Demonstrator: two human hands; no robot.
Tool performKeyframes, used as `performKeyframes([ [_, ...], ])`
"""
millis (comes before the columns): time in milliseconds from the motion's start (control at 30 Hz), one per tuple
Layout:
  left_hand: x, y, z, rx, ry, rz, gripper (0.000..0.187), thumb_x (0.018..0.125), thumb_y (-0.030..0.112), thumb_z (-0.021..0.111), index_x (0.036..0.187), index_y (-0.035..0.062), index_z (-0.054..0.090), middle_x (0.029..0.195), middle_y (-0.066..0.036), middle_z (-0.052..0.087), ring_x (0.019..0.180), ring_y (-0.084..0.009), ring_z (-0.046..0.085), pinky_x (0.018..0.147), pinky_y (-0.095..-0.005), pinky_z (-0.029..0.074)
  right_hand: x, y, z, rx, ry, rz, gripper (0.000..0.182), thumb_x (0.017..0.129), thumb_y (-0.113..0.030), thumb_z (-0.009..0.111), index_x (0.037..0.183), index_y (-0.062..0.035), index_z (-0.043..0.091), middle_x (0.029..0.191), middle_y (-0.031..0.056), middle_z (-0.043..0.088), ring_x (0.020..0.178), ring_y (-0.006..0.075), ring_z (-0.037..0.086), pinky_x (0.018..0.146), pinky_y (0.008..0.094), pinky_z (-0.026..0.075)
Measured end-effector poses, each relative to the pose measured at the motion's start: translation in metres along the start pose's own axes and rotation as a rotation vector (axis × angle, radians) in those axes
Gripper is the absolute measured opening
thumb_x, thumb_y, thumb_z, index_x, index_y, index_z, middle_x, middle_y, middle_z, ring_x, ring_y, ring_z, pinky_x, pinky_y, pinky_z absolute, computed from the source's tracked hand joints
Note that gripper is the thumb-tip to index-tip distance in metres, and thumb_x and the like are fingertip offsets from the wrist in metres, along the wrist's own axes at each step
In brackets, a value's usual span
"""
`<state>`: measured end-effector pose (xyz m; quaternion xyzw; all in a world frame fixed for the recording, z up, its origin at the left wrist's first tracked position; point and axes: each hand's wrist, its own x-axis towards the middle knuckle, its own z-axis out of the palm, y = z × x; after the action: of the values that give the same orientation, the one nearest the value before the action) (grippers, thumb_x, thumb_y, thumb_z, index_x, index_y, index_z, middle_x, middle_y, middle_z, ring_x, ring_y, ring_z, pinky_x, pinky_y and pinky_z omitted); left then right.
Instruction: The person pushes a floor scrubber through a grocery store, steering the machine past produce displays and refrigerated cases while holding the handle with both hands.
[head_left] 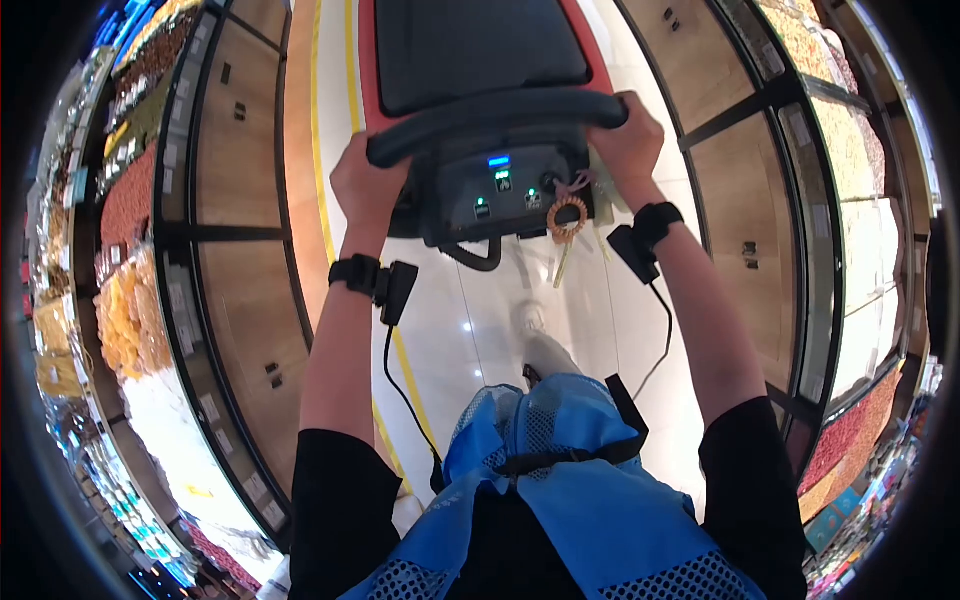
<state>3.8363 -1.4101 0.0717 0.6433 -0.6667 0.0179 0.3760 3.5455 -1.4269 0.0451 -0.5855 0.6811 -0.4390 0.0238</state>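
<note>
A walk-behind floor scrubber [485, 50] with a red body and dark top stands before me. My left hand [366, 182] is closed around the left end of its curved black handlebar [495, 108]. Around the right end of the same bar, the fingers of my right hand [632, 150] are wrapped. Below the bar, the black control panel [455, 195] shows a blue display and green lights. An orange coiled band [568, 215] hangs from the panel's right side. A black hose [478, 260] loops underneath.
Shelving with wooden cabinet doors lines the left [245, 170] and right [745, 200], holding bulk dried goods. Shiny pale tiles [490, 340] form the aisle floor, with yellow lines [320, 120] along the left. Cables run from devices strapped to both wrists.
</note>
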Motion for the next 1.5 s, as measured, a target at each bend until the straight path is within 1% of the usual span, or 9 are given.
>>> performKeyframes([
  [167, 0.055, -0.018, 0.031, -0.015, -0.010, -0.046, 0.040, 0.052, 0.013, 0.078, 0.088, 0.0057, 0.059, 0.075, -0.011, 0.063, 0.070, -0.0266, 0.063, 0.065, -0.0320, 0.051, 0.052, 0.003, 0.046, 0.037, 0.008, -0.045, 0.035, 0.051, -0.016, 0.071, 0.083, -0.0093, 0.058, 0.071, 0.0109, 0.061, 0.066, 0.0294, 0.061, 0.060, 0.0349, 0.049],
  [433, 0.151, -0.049, 0.089, 0.021, 0.018, -0.015, 0.038, 0.052, 0.013, 0.078, 0.085, 0.0054, 0.060, 0.075, -0.011, 0.063, 0.069, -0.0262, 0.063, 0.063, -0.0315, 0.051, 0.143, 0.005, 0.119, 0.035, -0.005, -0.049, 0.035, 0.052, -0.015, 0.071, 0.084, -0.0094, 0.058, 0.072, 0.0106, 0.061, 0.066, 0.0298, 0.060, 0.061, 0.0350, 0.049],
  [500, 0.174, -0.052, 0.103, 0.001, 0.011, -0.018, 0.035, 0.058, 0.015, 0.079, 0.085, 0.0039, 0.060, 0.072, -0.012, 0.063, 0.068, -0.0255, 0.063, 0.063, -0.0299, 0.050, 0.166, 0.006, 0.135, 0.015, -0.020, -0.018, 0.034, 0.052, -0.015, 0.071, 0.084, -0.0091, 0.058, 0.073, 0.0109, 0.062, 0.068, 0.0296, 0.061, 0.063, 0.0349, 0.049],
  [867, 0.295, -0.077, 0.184, -0.031, 0.001, -0.055, 0.038, 0.055, 0.010, 0.076, 0.088, 0.0055, 0.059, 0.075, -0.012, 0.063, 0.070, -0.0280, 0.062, 0.065, -0.0311, 0.049, 0.284, 0.019, 0.220, 0.009, -0.076, 0.058, 0.032, 0.056, -0.019, 0.071, 0.083, -0.0075, 0.059, 0.073, 0.0137, 0.062, 0.070, 0.0310, 0.061, 0.064, 0.0347, 0.049],
  [933, 0.326, -0.084, 0.200, -0.045, 0.012, -0.028, 0.035, 0.055, 0.017, 0.076, 0.084, 0.0066, 0.060, 0.076, -0.010, 0.063, 0.070, -0.0269, 0.062, 0.064, -0.0322, 0.050, 0.313, 0.021, 0.242, 0.003, -0.073, 0.040, 0.032, 0.057, -0.020, 0.072, 0.083, -0.0071, 0.058, 0.072, 0.0140, 0.062, 0.069, 0.0310, 0.061, 0.064, 0.0343, 0.049],
  [1000, 0.349, -0.090, 0.217, -0.040, 0.026, -0.019, 0.035, 0.055, 0.016, 0.076, 0.084, 0.0062, 0.060, 0.077, -0.010, 0.063, 0.070, -0.0268, 0.062, 0.064, -0.0322, 0.050, 0.337, 0.024, 0.259, -0.013, -0.058, 0.021, 0.032, 0.057, -0.019, 0.072, 0.083, -0.0067, 0.058, 0.072, 0.0142, 0.062, 0.069, 0.0308, 0.061, 0.063, 0.0340, 0.049],
  [1067, 0.369, -0.098, 0.231, -0.044, 0.014, -0.031, 0.038, 0.054, 0.010, 0.076, 0.088, 0.0041, 0.059, 0.077, -0.013, 0.063, 0.072, -0.0283, 0.062, 0.066, -0.0321, 0.050, 0.356, 0.026, 0.277, 0.001, -0.031, 0.002, 0.032, 0.056, -0.017, 0.073, 0.082, -0.0069, 0.058, 0.071, 0.0136, 0.062, 0.068, 0.0302, 0.062, 0.063, 0.0334, 0.050],
  [1300, 0.449, -0.113, 0.282, -0.061, 0.003, -0.055, 0.039, 0.054, 0.010, 0.076, 0.088, 0.0041, 0.059, 0.077, -0.013, 0.062, 0.072, -0.0282, 0.062, 0.066, -0.0318, 0.050, 0.437, 0.036, 0.337, 0.013, -0.041, -0.010, 0.033, 0.054, -0.014, 0.075, 0.083, -0.0075, 0.058, 0.071, 0.0126, 0.062, 0.068, 0.0290, 0.062, 0.062, 0.0326, 0.050],
  [1500, 0.516, -0.128, 0.330, -0.032, 0.015, -0.035, 0.038, 0.054, 0.009, 0.076, 0.088, 0.0041, 0.059, 0.076, -0.013, 0.062, 0.070, -0.0282, 0.063, 0.064, -0.0318, 0.050, 0.509, 0.053, 0.389, 0.037, -0.073, 0.012, 0.036, 0.051, -0.011, 0.071, 0.084, -0.0071, 0.058, 0.073, 0.0123, 0.062, 0.069, 0.0295, 0.062, 0.063, 0.0331, 0.050],
])
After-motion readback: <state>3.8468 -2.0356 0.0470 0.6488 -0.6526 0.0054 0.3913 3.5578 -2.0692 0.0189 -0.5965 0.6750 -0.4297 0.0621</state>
